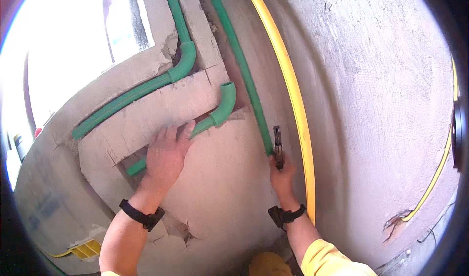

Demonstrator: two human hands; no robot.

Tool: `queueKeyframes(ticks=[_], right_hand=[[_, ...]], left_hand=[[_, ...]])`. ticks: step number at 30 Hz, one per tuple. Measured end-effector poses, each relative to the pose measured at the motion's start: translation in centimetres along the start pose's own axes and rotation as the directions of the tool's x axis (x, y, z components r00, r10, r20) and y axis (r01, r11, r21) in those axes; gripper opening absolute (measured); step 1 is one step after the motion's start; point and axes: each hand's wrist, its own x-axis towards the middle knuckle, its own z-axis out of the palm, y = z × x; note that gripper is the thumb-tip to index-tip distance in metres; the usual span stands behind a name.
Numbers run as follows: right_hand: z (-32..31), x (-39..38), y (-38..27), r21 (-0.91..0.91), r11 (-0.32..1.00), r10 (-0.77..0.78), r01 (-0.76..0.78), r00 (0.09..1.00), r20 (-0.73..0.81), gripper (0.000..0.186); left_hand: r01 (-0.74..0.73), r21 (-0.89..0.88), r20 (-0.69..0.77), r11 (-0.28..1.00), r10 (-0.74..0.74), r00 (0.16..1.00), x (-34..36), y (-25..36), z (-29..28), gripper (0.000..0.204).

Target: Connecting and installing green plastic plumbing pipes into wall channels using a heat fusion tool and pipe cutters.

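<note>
My left hand (pixel 165 154) lies over a short green pipe (pixel 201 127) in a slanting wall groove, fingers curled onto it. The pipe has an elbow (pixel 223 105) at its right end, open end upward. My right hand (pixel 282 173) is closed round a dark metal hand tool (pixel 277 144), perhaps a cutter, held upright beside the lower end of a long straight green pipe (pixel 244 68). I cannot tell whether the tool touches that pipe.
A bent green pipe (pixel 122 102) runs in the groove above. A yellow pipe (pixel 293 90) runs beside my right hand. A bright window opening (pixel 73 17) is upper left, a yellow box (pixel 85 249) lower left, and a thin yellow conduit (pixel 430 178) at right.
</note>
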Motion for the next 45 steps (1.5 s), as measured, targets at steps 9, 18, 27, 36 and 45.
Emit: queueKeyframes(ticks=[9,18,27,36,45], right_hand=[[-1.1,0.8,0.1,0.078,0.992,0.094,-0.094,0.996,0.012,0.027],[-1.3,-0.9,0.4,0.032,0.996,0.077,-0.082,0.989,0.125,0.029],[0.4,-0.3,0.9,0.091,0.993,0.072,-0.081,0.993,0.092,0.028],[0.8,1.3,0.1,0.037,0.997,-0.075,0.073,0.994,0.076,0.033],[-0.4,0.1,0.7,0.302,0.863,0.324,-0.405,0.902,0.285,0.031]], left_hand=[[-0.076,0.056,-0.047,0.996,0.079,0.996,2.9,2.5,3.3,0.049],[-0.192,0.063,-0.029,0.979,0.194,0.981,3.2,1.1,4.0,0.046],[-0.147,0.055,-0.096,0.988,0.152,0.984,3.8,1.7,4.6,0.047],[-0.071,-0.074,-0.141,0.995,0.060,0.988,5.8,4.8,4.9,0.043],[-0.039,-0.265,-0.192,0.963,-0.013,0.981,9.7,5.9,7.2,0.046]])
